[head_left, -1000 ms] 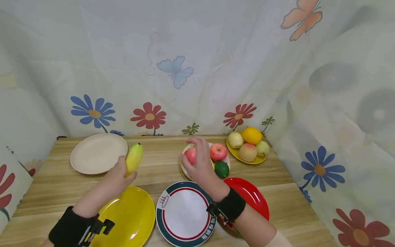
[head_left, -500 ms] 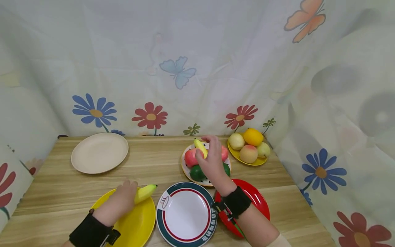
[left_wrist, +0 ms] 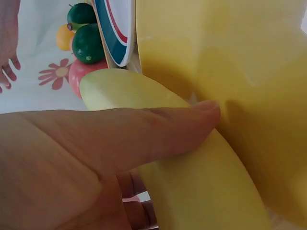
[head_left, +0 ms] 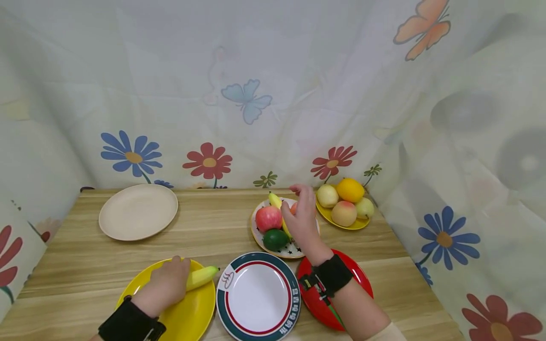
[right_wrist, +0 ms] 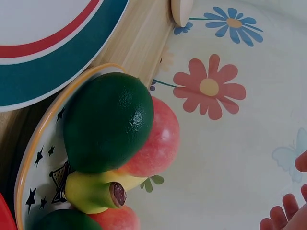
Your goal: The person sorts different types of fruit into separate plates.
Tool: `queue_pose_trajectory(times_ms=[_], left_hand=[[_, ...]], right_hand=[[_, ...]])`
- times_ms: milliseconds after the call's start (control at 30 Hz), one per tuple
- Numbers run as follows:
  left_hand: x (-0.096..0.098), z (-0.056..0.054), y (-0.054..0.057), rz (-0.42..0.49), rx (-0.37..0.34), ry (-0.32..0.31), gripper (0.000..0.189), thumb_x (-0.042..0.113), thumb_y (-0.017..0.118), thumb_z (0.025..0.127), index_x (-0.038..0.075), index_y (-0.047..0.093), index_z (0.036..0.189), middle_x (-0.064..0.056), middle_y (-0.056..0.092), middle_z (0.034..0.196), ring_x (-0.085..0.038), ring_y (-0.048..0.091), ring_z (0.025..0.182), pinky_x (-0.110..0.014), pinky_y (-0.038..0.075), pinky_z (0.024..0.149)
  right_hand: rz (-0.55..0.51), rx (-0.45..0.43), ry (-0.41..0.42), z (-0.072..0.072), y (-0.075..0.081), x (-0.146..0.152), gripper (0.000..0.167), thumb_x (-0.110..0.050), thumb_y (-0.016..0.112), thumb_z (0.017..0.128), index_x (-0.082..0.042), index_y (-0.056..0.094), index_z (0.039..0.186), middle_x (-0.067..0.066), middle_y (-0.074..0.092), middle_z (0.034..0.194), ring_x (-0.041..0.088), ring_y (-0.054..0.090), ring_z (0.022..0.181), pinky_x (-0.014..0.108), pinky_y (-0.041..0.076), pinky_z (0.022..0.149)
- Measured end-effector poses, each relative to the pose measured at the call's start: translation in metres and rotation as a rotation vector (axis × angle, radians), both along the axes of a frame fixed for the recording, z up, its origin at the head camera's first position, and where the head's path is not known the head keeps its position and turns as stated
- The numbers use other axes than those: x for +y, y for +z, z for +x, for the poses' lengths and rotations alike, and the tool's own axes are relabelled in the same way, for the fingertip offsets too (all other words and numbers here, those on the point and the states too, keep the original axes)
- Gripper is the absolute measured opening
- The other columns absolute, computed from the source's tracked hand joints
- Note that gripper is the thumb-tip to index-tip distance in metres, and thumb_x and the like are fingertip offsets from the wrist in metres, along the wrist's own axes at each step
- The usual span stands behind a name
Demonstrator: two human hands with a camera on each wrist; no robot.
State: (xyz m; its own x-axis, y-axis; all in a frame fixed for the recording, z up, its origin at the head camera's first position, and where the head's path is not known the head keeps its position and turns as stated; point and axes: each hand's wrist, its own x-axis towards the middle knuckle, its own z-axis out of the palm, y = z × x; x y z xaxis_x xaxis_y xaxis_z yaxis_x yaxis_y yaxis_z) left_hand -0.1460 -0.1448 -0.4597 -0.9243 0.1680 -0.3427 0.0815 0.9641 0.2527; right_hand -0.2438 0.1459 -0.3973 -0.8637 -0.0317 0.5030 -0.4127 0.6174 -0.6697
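Note:
In the head view my left hand (head_left: 168,282) grips a yellow banana (head_left: 201,277) at the yellow plate (head_left: 194,312). Its thumb lies across the banana (left_wrist: 206,182) in the left wrist view; whether the banana touches the plate I cannot tell. My right hand (head_left: 304,225) hovers with parted, bent fingers and nothing between them, over the right side of the star-patterned plate (head_left: 294,250). That plate bears a red apple (head_left: 268,218), a dark green oval fruit (head_left: 275,240) and another banana (head_left: 275,199). The hand partly hides another reddish fruit there.
A beige oval plate (head_left: 138,212) lies at the back left. A white plate with a green rim (head_left: 258,296) sits between the yellow plate and a red plate (head_left: 358,279). A small yellow plate (head_left: 357,224) at the back right holds several fruits, including a peach (head_left: 343,213).
My left hand has lowered the banana onto or just above the yellow plate, turning it sideways. My right hand has shifted right, uncovering the apple, the banana and a dark green fruit.

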Motion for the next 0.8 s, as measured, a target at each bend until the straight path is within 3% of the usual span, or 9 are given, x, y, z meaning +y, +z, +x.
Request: queue_pose_trajectory(times_ms=[100,333,467,567,700,800], left_hand=[[0.001,0.001,0.002,-0.016,0.011,-0.01,0.049,-0.003,0.075,0.07,-0.002,0.052,0.113,-0.016,0.048,0.088,-0.03,0.047,0.075,-0.047,0.047,0.064],[0.001,-0.002,0.003,-0.013,-0.06,-0.006,0.062,0.001,0.084,0.06,0.0,0.056,0.116,-0.015,0.048,0.092,-0.031,0.047,0.079,-0.049,0.046,0.069],[-0.001,-0.003,0.002,-0.01,-0.066,-0.002,0.066,0.002,0.085,0.057,0.0,0.055,0.116,-0.015,0.048,0.091,-0.031,0.046,0.08,-0.049,0.045,0.07],[-0.003,-0.003,0.002,-0.006,-0.042,-0.007,0.078,0.015,0.091,0.053,0.001,0.052,0.119,-0.016,0.05,0.096,-0.033,0.048,0.085,-0.052,0.046,0.073],[-0.006,-0.005,0.011,0.064,0.043,0.001,0.102,0.048,0.089,0.052,0.001,0.045,0.131,-0.022,0.054,0.114,-0.038,0.051,0.098,-0.061,0.045,0.083],[-0.008,-0.008,0.023,0.123,0.125,0.048,0.106,0.061,0.077,0.064,-0.001,0.037,0.14,-0.03,0.049,0.13,-0.046,0.049,0.111,-0.065,0.041,0.091]], right_hand=[[0.019,-0.02,-0.013,-0.003,0.0,0.003,0.038,-0.009,0.058,0.089,-0.005,0.042,0.123,0.011,0.044,0.118,0.028,0.04,0.111,0.04,0.04,0.095],[0.083,-0.056,-0.048,-0.01,-0.003,0.01,0.037,-0.008,0.058,0.089,-0.005,0.043,0.122,0.011,0.045,0.117,0.028,0.041,0.109,0.038,0.039,0.093],[0.12,-0.098,-0.06,-0.013,-0.007,0.012,0.038,-0.01,0.059,0.088,-0.005,0.043,0.123,0.01,0.045,0.116,0.025,0.04,0.109,0.038,0.04,0.094],[0.174,-0.142,-0.065,-0.018,-0.011,0.015,0.039,-0.013,0.059,0.088,-0.006,0.044,0.124,0.01,0.046,0.118,0.025,0.041,0.11,0.038,0.041,0.096],[0.297,-0.194,-0.06,-0.028,-0.014,0.02,0.039,-0.015,0.061,0.088,-0.006,0.047,0.123,0.01,0.048,0.118,0.026,0.043,0.111,0.04,0.042,0.096],[0.426,-0.229,-0.056,-0.036,-0.016,0.026,0.039,-0.016,0.063,0.087,-0.005,0.05,0.122,0.012,0.05,0.118,0.029,0.044,0.11,0.042,0.042,0.096]])
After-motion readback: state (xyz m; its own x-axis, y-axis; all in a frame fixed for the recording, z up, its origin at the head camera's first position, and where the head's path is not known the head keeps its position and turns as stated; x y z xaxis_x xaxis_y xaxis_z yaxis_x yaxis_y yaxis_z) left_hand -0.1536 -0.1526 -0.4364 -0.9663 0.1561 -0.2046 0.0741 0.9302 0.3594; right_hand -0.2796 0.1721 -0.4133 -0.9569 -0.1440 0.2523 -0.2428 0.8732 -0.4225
